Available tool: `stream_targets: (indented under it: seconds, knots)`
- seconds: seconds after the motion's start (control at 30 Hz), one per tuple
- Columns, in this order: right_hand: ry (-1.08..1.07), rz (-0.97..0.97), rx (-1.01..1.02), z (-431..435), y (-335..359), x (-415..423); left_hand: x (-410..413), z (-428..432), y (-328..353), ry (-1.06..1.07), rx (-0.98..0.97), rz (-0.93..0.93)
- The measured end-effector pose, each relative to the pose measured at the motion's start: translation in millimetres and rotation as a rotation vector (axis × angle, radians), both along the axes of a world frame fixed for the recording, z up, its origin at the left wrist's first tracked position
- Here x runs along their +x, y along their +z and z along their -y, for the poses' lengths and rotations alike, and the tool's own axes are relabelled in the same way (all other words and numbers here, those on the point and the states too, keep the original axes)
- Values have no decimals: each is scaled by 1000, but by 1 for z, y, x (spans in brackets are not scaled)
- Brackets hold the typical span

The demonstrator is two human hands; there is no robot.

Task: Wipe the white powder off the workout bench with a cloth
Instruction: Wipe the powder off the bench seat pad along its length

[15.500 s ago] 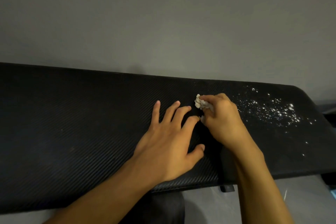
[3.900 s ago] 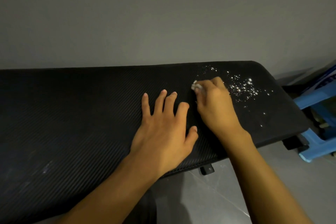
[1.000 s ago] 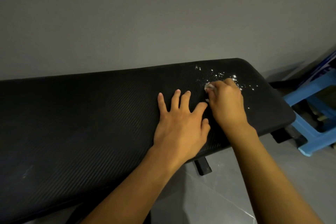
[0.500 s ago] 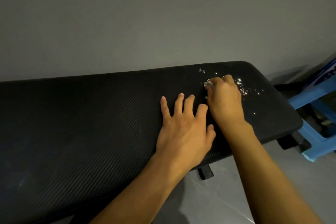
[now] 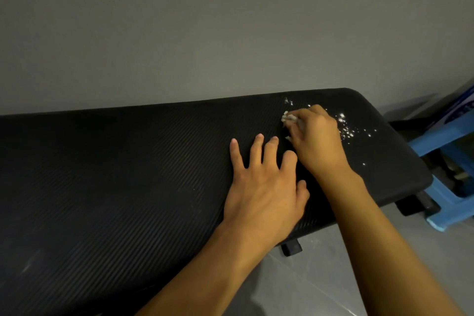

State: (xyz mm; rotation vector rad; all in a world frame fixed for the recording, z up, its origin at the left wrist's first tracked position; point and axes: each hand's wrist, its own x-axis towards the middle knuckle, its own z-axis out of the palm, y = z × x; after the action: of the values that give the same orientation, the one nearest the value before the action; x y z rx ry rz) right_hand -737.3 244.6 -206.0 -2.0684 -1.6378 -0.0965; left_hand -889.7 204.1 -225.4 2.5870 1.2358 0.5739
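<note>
The right hand [image 5: 316, 140] has its fingers curled around a small crumpled cloth [image 5: 288, 118], which shows only at the knuckles and touches the bench [image 5: 128, 174]. The left hand [image 5: 264, 187] lies flat on the bench just beside it, fingers straight and spread, holding nothing. The white powder [image 5: 346, 128] is scattered on the black ribbed surface directly to the right of the right hand, with a few specks [image 5: 288, 101] beyond the cloth. A blue stool [image 5: 451, 202] stands near the bench end.

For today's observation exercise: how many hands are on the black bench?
2. The left hand lies flat, fingers spread, on the bench; the right hand grips the cloth to its right, beside the white powder.
</note>
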Motion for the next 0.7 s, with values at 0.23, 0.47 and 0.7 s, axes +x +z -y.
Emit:
stream_targets:
  seconds: [0.23, 0.47, 0.7]
  knots:
    - [-26, 16, 17, -8, -2, 7, 2, -1, -1, 0, 11, -2]
    - [-31, 9, -76, -58, 4, 9, 0, -1, 1, 0, -9, 7]
    - [-22, 24, -22, -26, 2, 6, 3, 0, 0, 5, 8, -12]
